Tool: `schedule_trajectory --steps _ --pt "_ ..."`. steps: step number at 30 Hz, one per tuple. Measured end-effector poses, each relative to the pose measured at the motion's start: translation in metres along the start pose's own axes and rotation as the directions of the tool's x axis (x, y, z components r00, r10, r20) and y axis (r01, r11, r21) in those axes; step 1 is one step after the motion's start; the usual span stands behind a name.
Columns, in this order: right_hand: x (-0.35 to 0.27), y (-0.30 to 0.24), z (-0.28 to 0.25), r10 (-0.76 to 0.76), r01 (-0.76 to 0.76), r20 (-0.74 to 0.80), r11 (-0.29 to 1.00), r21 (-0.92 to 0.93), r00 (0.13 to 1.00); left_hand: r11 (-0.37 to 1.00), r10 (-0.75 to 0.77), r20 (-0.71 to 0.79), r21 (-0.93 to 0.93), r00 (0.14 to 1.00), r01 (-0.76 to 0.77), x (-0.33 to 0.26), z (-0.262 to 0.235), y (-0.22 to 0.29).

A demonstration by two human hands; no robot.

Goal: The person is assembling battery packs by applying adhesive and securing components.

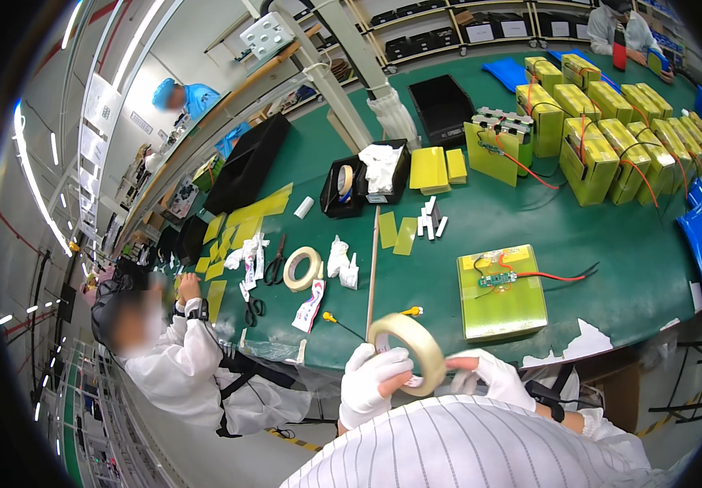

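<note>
White gloves: both hands closed on the tape roll [408,353].
Left hand [371,382]: steadies the rim.
Right hand [489,378]: pinches its edge, at 3 o'clock.
Worktop [595,236]: yellow pack [502,291] at 1 o'clock.

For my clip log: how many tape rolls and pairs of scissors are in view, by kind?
Tape rolls: 3 (held roll in left hand and right hand; table roll; tray roll)
Scissors: 2 (upper pair; lower pair)
Total: 5

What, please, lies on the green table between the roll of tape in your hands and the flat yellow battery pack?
In the head view, only bare green table separates the tape roll from the yellow battery pack; a yellow-tipped tool lies just left of that stretch.
</note>
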State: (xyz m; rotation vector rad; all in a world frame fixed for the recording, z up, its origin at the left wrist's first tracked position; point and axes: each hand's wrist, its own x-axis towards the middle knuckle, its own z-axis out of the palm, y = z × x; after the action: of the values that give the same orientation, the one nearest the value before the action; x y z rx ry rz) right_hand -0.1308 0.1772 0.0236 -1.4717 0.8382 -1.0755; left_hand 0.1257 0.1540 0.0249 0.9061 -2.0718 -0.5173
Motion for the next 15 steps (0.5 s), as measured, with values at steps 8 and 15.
schedule_trajectory --steps 8,15 --pt "0.0 0.022 0.012 0.022 -0.021 -0.015 0.999 0.04 1.0 0.865 0.265 0.161 0.397 0.951 -0.308 0.019 0.026 0.016" --pt "0.004 0.047 0.014 -0.256 0.25 0.019 0.921 -0.298 0.966 0.779 -0.439 -0.142 -0.551 0.887 0.298 0.001 0.053 0.043"
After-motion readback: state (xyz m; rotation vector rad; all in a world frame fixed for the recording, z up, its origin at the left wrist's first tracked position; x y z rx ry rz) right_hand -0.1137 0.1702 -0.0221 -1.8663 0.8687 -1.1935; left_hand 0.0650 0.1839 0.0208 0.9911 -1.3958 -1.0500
